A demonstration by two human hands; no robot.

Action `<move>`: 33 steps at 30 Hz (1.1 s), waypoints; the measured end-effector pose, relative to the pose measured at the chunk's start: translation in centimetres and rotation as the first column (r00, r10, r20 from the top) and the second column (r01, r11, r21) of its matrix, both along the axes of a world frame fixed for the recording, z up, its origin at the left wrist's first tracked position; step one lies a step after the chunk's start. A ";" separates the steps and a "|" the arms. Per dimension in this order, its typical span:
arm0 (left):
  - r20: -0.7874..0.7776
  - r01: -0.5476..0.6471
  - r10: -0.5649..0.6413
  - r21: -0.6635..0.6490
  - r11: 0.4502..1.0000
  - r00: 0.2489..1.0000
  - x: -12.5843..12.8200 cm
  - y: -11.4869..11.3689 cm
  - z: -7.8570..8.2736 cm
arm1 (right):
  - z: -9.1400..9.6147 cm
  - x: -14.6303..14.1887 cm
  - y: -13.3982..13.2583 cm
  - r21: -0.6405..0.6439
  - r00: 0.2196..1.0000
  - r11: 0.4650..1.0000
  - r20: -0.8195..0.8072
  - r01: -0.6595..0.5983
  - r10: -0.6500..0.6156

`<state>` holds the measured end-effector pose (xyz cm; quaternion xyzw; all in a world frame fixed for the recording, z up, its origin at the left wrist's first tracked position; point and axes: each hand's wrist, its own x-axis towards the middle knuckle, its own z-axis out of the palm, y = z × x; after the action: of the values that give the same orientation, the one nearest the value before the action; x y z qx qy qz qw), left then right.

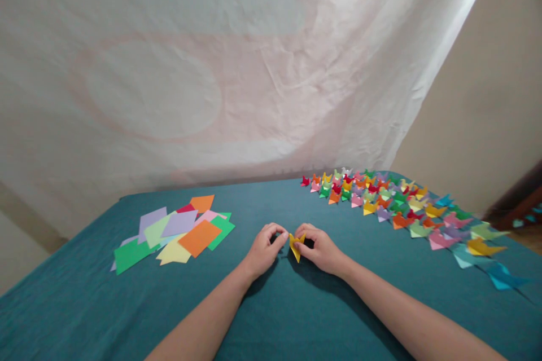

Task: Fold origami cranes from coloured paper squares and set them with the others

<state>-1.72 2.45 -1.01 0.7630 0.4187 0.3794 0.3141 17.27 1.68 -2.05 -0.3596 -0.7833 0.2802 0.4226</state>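
A small yellow folded-paper crane (297,247) is held just above the table, in front of me, its lower point aimed toward me. My right hand (320,249) pinches it from the right, thumb across the near face and fingers behind. From the left, my left hand (266,249) is closed in a pinch, thumb and forefinger together at the crane's upper left tip. Whether those fingertips grip the tip or only touch it is hard to see. The crane's far side is hidden.
Loose paper squares (199,238) in several colours lie overlapping at the left. Rows of finished folded-paper cranes (398,198) stand along the right side. A teal cloth (178,310) covers the table, and a pale hanging sheet (237,84) rises behind it.
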 end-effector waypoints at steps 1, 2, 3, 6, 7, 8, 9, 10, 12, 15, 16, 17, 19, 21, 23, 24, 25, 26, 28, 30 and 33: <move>-0.008 -0.002 0.002 0.010 1.000 1.000 0.0 -0.1 0.0 | 0.0 0.0 0.0 0.001 1.000 1.000 0.002 -0.001 0.001; -0.021 0.000 0.001 0.027 1.000 1.000 0.0 -0.1 0.0 | 0.1 0.0 0.0 0.003 1.000 1.000 0.000 0.000 0.000; -0.036 0.003 -0.001 0.048 0.999 0.999 0.1 -0.2 -0.1 | 0.1 0.0 0.0 0.007 1.000 1.000 -0.008 0.003 -0.003; -0.078 0.018 -0.009 0.114 0.993 0.997 0.2 -0.2 -0.1 | 0.0 0.0 0.1 0.019 0.999 1.000 -0.044 0.019 -0.018; -0.086 0.023 -0.012 0.128 0.992 0.996 0.2 -0.2 -0.2 | -0.1 0.0 0.1 0.021 0.998 1.000 -0.053 0.023 -0.022; -0.092 0.027 -0.014 0.138 0.990 0.996 0.2 -0.1 -0.2 | -0.1 0.0 0.2 0.022 0.998 0.999 -0.056 0.026 -0.024; -0.096 0.031 -0.017 0.145 0.989 0.995 0.2 -0.1 -0.2 | -0.2 0.0 0.2 0.023 0.998 0.999 -0.056 0.028 -0.027; -0.100 0.037 -0.022 0.150 0.988 0.995 0.2 0.0 -0.2 | -0.2 -0.1 0.2 0.024 0.998 0.999 -0.054 0.032 -0.031; -0.101 0.041 -0.025 0.161 0.986 0.995 0.2 0.0 -0.3 | -0.3 -0.1 0.3 0.028 0.998 0.998 -0.049 0.048 -0.046; -0.103 0.031 -0.012 0.182 0.983 0.995 0.1 0.0 -0.3 | -0.4 0.0 0.4 0.033 0.995 0.995 -0.029 0.098 -0.097; -0.108 0.023 -0.003 0.188 0.982 0.994 0.1 0.0 -0.3 | -0.5 0.0 0.4 0.035 0.994 0.993 -0.012 0.113 -0.112; -0.116 0.015 0.007 0.190 0.982 0.993 0.1 0.0 -0.3 | -0.5 0.0 0.4 0.038 0.992 0.991 0.009 0.125 -0.125; -0.137 -0.005 0.032 0.190 0.982 0.990 0.1 0.0 -0.4 | -0.7 0.1 0.5 0.047 0.988 0.989 0.055 0.140 -0.143; -0.164 -0.020 0.052 0.189 0.982 0.985 0.1 0.0 -0.5 | -0.9 0.1 0.6 0.052 0.982 0.987 0.101 0.154 -0.159; -0.196 -0.028 0.066 0.191 0.981 0.978 0.2 0.0 -0.7 | -1.1 0.1 0.6 0.057 0.973 0.984 0.148 0.171 -0.178; -0.213 -0.033 0.075 0.195 0.980 0.974 0.2 0.0 -0.7 | -1.2 0.1 0.7 0.060 0.968 0.982 0.172 0.177 -0.185; -0.229 -0.039 0.085 0.200 0.979 0.970 0.2 0.0 -0.8 | -1.3 0.1 0.7 0.064 0.963 0.981 0.193 0.181 -0.190; -0.246 -0.042 0.093 0.205 0.978 0.965 0.2 0.0 -0.8 | -1.3 0.1 0.7 0.068 0.958 0.980 0.210 0.185 -0.195; -0.276 -0.041 0.100 0.211 0.977 0.956 0.2 -0.1 -0.8 | -1.5 0.0 0.7 0.075 0.952 0.980 0.234 0.187 -0.199; -0.301 -0.028 0.092 0.211 0.977 0.949 0.3 -0.1 -0.8 | -1.6 -0.1 0.8 0.080 0.948 0.979 0.246 0.189 -0.203; -0.325 -0.031 0.100 0.211 0.977 0.941 0.3 -0.1 -0.8 | -1.7 -0.2 0.9 0.084 0.944 0.978 0.256 0.192 -0.208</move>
<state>-1.40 2.30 -1.83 0.8296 0.4503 0.2959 0.1463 17.06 2.56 -3.75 -0.4590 -0.7997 0.1626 0.3511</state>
